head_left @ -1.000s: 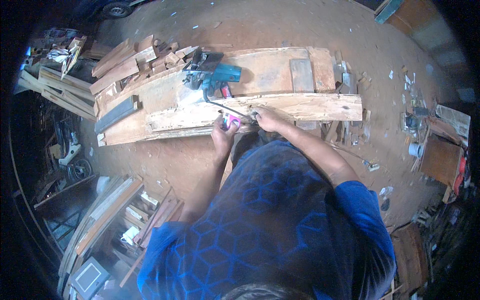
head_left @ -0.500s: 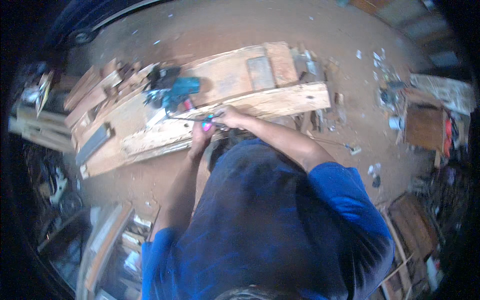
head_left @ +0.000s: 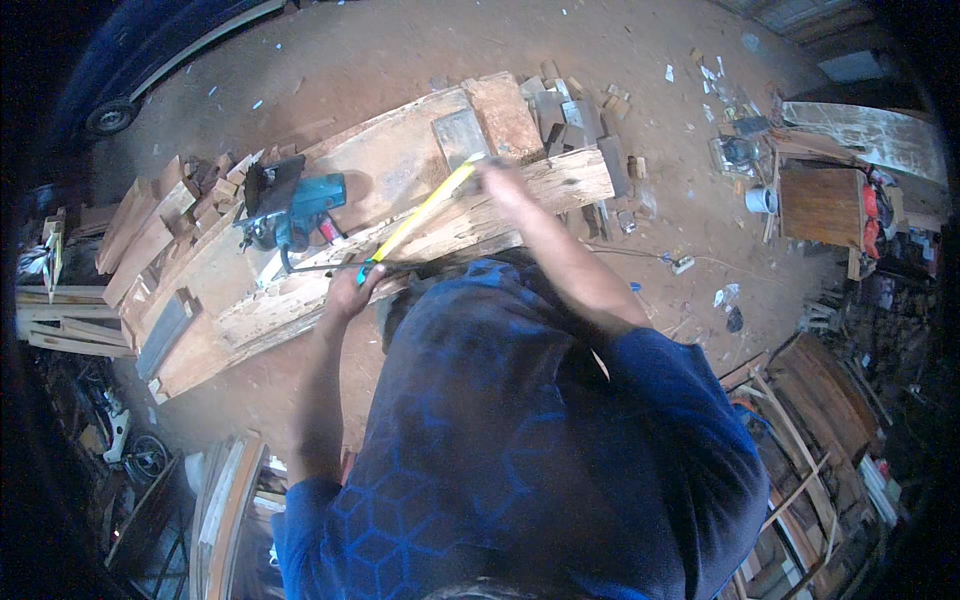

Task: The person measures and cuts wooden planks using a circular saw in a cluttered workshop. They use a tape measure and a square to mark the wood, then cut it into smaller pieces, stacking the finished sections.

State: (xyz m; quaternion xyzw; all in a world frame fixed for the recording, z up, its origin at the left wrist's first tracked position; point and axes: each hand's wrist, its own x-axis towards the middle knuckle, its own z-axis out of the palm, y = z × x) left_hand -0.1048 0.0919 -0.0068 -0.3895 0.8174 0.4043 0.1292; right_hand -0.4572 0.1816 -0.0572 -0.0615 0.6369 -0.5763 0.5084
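Observation:
My left hand (head_left: 350, 292) is closed around the blue case of a tape measure (head_left: 425, 213), above the near edge of a rough plank. The yellow blade runs out from it, up and to the right. At the blade's far end is my right hand (head_left: 503, 184), somewhat blurred, its fingers closed on the tip. Below the blade lies the long, pale, pitted plank (head_left: 565, 187). Left of the tape sits a teal and black power saw (head_left: 308, 203), its dark cord running past my left hand.
Wide boards (head_left: 385, 135) lie under the plank, with a dark flat block (head_left: 459, 137) on top. Wood offcuts (head_left: 150, 225) are heaped at the left. A brown wooden box (head_left: 820, 207) stands at the right. A cord with a white socket (head_left: 682, 265) crosses the floor.
My hands were close together at the tape measure. My right hand has moved away up and right, drawing out the yellow blade. The whole view has shifted and turned somewhat.

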